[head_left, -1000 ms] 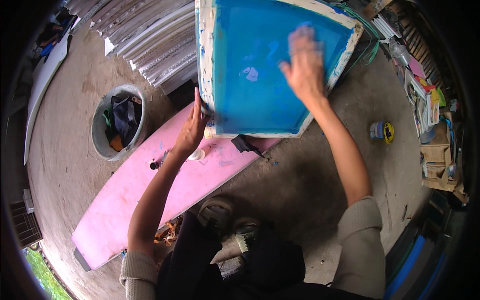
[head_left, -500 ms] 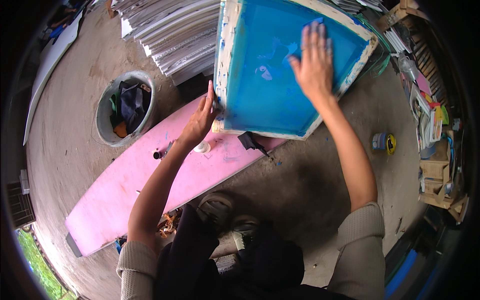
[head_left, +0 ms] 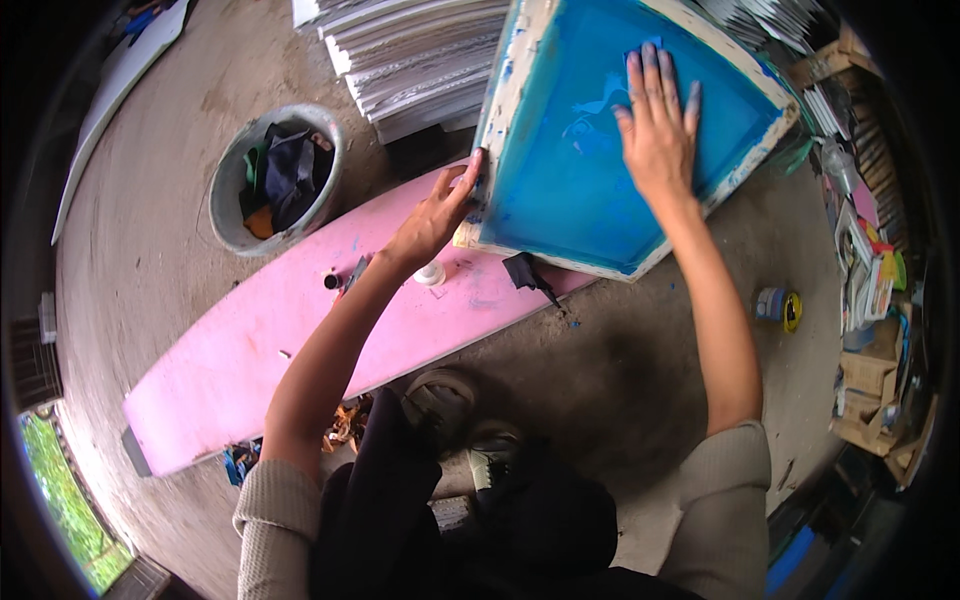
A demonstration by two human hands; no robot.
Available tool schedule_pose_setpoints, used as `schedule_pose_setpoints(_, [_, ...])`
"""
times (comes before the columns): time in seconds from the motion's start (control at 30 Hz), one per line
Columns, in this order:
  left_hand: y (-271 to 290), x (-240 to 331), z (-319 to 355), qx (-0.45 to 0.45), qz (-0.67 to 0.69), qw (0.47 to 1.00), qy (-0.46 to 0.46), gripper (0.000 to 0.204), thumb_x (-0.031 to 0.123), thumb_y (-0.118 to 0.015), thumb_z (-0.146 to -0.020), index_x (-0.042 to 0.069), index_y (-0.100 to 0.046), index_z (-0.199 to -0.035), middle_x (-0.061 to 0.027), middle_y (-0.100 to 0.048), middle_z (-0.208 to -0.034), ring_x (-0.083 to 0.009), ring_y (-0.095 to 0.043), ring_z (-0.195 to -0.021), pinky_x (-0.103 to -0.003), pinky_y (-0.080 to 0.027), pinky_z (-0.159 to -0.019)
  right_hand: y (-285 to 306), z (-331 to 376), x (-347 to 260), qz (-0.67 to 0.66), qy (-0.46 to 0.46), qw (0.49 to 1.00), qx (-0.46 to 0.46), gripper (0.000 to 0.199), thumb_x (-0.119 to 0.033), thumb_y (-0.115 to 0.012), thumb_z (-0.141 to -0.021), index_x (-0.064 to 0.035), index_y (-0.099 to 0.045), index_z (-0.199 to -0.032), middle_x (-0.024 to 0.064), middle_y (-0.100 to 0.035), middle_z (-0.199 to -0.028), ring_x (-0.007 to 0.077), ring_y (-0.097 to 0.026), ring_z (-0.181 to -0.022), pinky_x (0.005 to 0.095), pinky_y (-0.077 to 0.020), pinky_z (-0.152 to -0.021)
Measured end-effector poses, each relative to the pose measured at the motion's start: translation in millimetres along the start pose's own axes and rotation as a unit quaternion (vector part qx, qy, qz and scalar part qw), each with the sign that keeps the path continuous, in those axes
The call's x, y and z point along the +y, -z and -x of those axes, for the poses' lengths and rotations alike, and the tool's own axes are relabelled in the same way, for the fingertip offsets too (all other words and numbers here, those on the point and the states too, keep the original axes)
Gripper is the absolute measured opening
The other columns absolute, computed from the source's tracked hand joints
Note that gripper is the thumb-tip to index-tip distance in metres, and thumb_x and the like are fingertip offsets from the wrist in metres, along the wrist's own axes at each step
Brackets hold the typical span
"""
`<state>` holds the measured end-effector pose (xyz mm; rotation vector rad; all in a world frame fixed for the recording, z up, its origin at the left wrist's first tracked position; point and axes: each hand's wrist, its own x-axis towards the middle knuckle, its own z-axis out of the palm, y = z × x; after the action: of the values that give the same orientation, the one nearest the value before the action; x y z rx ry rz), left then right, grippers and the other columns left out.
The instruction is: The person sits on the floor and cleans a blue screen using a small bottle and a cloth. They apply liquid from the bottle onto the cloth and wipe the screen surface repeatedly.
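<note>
A screen-printing frame (head_left: 508,110) with a pale, paint-stained wooden border and blue mesh (head_left: 550,190) stands tilted over a long pink board. A lighter figure shows in the mesh. My left hand (head_left: 437,215) grips the frame's left border near its lower corner; its fingertips at the edge are partly hidden. My right hand (head_left: 660,145) lies flat on the mesh, fingers stretched and stained blue. Under its fingertips pokes out a small blue piece (head_left: 641,48), perhaps cloth or sponge, mostly covered by the hand.
On the pink board (head_left: 240,360) sit a white round container (head_left: 430,273), a small dark cup (head_left: 332,281) and a black rag (head_left: 528,275). A bucket of cloths (head_left: 225,205) stands left, stacked sheets (head_left: 410,70) behind, an open can (head_left: 778,308) to the right.
The whole view has shifted, so the frame and board sit further right. My right hand's fingers have spread apart on the mesh. My left hand stays at the frame's edge.
</note>
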<state>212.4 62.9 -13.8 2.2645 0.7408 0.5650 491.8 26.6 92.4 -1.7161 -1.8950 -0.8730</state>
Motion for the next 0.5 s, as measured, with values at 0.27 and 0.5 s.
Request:
schedule_pose_setpoints(0.27, [2.4,-3.9,2.2,0.018,0.023,0.999,-0.025,0.069,0.001,-0.051,-0.088,0.017,-0.016,-0.146,-0.0198,-0.038,-0.127,-0.04,-0.054,-0.102,-0.044,-0.048,-0.084,3.3,0.2,-21.4,0.068,0.101,0.988,-0.094,0.058,-0.025,-0.059,-0.083,-0.02,-0.04,-0.137,-0.0082,-0.038,-0.143,0.0075,-0.032,-0.132,0.0423,-0.0152,-0.114])
schedule_pose_setpoints(0.5, [2.4,-5.0,2.8,0.024,0.022,0.999,-0.022,0.07,0.001,-0.051,-0.087,0.017,-0.016,-0.146,-0.0201,-0.04,-0.124,-0.041,-0.053,-0.102,-0.044,-0.048,-0.085,1.0,-2.8,1.2,0.037,0.059,0.993,-0.096,0.051,-0.022,-0.055,-0.086,-0.0179,-0.044,-0.135,-0.0014,-0.039,-0.143,0.0101,-0.032,-0.133,0.0485,-0.0189,-0.111])
